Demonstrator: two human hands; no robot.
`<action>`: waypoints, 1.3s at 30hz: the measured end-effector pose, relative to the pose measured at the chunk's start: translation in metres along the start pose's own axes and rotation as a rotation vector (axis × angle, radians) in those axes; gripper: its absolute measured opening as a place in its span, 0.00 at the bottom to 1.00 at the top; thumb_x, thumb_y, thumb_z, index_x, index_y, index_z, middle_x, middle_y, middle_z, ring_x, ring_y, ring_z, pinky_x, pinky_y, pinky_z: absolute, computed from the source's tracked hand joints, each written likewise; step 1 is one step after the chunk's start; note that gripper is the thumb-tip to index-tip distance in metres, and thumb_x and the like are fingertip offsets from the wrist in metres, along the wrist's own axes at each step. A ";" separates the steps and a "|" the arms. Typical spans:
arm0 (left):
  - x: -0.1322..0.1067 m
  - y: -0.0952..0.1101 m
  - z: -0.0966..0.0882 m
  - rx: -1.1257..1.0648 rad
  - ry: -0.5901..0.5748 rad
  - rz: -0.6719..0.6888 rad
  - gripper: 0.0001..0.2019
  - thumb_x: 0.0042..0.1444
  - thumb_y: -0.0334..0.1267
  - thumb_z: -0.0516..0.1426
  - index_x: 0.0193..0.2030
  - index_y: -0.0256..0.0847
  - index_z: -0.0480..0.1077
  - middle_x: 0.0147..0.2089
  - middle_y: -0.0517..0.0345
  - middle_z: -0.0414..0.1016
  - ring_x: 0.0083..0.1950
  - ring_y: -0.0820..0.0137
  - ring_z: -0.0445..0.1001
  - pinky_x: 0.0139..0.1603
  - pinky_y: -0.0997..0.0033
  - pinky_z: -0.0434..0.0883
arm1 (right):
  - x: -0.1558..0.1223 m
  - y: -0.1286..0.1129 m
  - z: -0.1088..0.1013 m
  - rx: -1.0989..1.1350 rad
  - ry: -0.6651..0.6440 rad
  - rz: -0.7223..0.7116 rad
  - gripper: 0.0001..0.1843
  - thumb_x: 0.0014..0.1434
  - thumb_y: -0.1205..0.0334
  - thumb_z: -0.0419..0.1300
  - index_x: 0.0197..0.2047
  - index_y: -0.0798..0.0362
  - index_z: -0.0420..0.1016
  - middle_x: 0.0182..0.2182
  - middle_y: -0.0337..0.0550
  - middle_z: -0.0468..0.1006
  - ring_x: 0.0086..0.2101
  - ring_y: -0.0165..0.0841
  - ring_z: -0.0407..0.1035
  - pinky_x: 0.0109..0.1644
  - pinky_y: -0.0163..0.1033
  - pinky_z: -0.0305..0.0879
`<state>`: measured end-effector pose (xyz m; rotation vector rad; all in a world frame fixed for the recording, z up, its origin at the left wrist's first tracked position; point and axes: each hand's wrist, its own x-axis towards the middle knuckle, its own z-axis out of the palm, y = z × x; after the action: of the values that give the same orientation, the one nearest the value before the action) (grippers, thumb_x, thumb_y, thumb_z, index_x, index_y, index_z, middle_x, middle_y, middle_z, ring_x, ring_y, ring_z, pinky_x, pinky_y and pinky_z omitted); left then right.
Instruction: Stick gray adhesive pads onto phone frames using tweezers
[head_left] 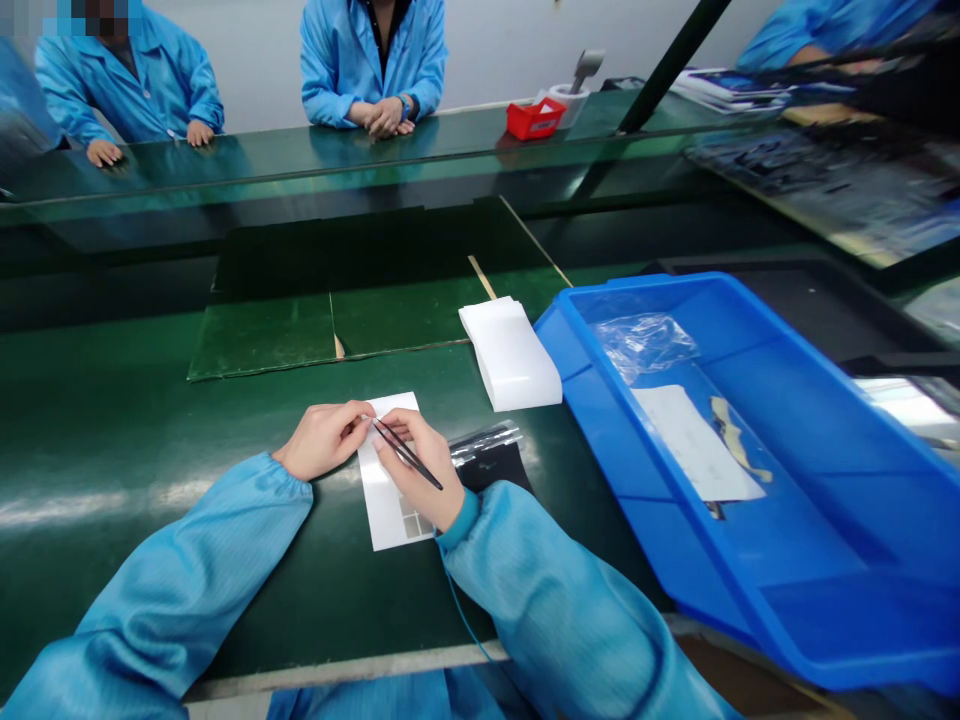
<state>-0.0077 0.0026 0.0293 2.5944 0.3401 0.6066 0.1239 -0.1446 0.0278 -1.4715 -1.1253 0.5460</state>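
Note:
My right hand [421, 472] is closed around black tweezers [409, 455], whose tips point up and left toward my left fingertips. With thumb and index finger pinched together, my left hand [324, 440] meets the tweezer tips; what it pinches is too small to make out. Under both hands lies a white sheet [380, 515] with grey squares near its lower right. A dark piece with a clear film edge [491, 460] sits just right of my right hand, partly covered by it. A blue wrist strap with a cord circles my right wrist.
A large blue bin [780, 520] at the right holds a clear bag, a white sheet and scraps. A folded white paper stack [517, 355] stands beside it. Green boards [397, 310] lie farther back. Across the raised shelf, several people in blue coats stand near a red box [535, 120].

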 end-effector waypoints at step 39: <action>0.004 0.003 -0.006 -0.055 -0.079 -0.039 0.14 0.71 0.40 0.46 0.46 0.41 0.71 0.37 0.58 0.78 0.34 0.72 0.76 0.38 0.74 0.69 | 0.000 -0.007 -0.005 0.051 0.074 -0.223 0.08 0.65 0.67 0.60 0.46 0.47 0.76 0.43 0.45 0.75 0.44 0.37 0.74 0.52 0.46 0.73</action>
<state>-0.0066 0.0034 0.0366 2.5453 0.3424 0.4921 0.1253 -0.1481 0.0358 -1.2926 -1.1899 0.3592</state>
